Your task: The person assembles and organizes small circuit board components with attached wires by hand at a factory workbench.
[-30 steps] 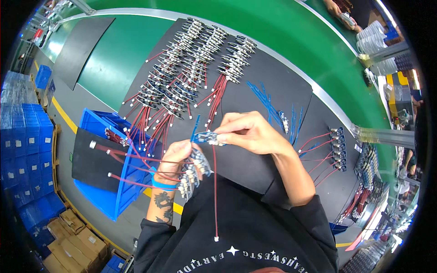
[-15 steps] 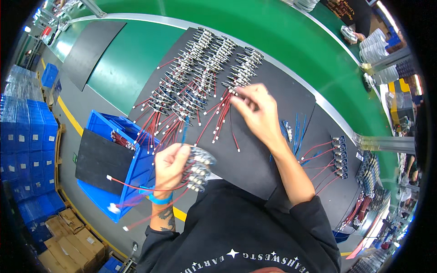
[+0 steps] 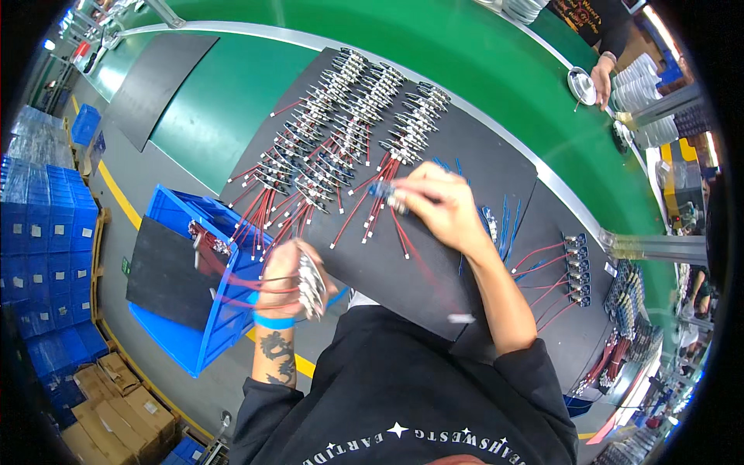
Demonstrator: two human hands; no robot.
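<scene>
My left hand [image 3: 283, 275] is closed around a stack of small circuit boards [image 3: 311, 287] with white connectors; their red wires hang out leftward, blurred. A thin blue strand shows beside that hand. My right hand [image 3: 442, 205] pinches a single small board [image 3: 384, 190] above the black mat, and a red wire with a white plug [image 3: 460, 318] trails from it, smeared by motion. Just beyond it lies a row of overlapping boards [image 3: 418, 116] with red wires. Two longer rows of boards [image 3: 333, 93] lie to its left.
A blue bin [image 3: 186, 203] with wired parts and a black sheet stands left of the mat. On the right are blue strands [image 3: 510, 225], a short column of boards [image 3: 577, 267] and stacked boards [image 3: 628, 291]. Another person's hand [image 3: 601, 81] is near a white round part [image 3: 581, 85].
My right hand has drawn back from the third row, now with a board in its fingers. The stack in my left hand has turned edge-on and moved slightly left.
</scene>
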